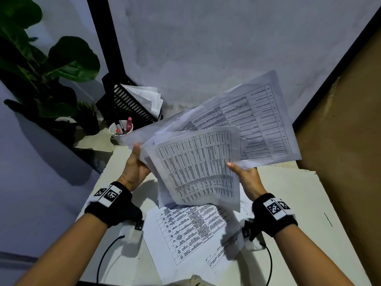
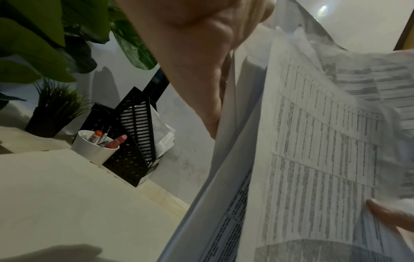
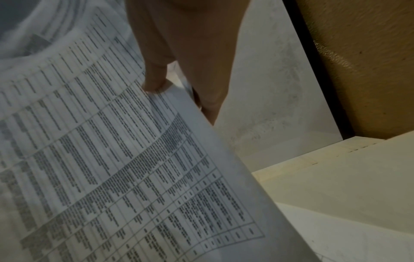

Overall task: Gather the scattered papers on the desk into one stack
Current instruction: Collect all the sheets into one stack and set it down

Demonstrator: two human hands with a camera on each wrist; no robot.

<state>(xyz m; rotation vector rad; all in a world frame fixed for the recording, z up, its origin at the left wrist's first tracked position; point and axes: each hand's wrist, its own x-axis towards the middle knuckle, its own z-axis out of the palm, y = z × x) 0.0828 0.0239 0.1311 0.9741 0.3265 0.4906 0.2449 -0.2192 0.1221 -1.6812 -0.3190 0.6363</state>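
Both hands pinching the loose bundle of papers [image 1: 198, 162]: left hand [image 1: 135, 168] gripping its left edge, right hand [image 1: 245, 176] its right edge, thumb on top. Bundle is hanging fanned above the desk [image 1: 299, 203]; another printed sheet [image 1: 185, 230] is lying flat beneath.

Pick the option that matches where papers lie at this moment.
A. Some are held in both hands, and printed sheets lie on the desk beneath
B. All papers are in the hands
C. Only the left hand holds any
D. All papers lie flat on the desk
A: the left hand and right hand both grip the fanned papers, while printed sheets lie on the desk under them.
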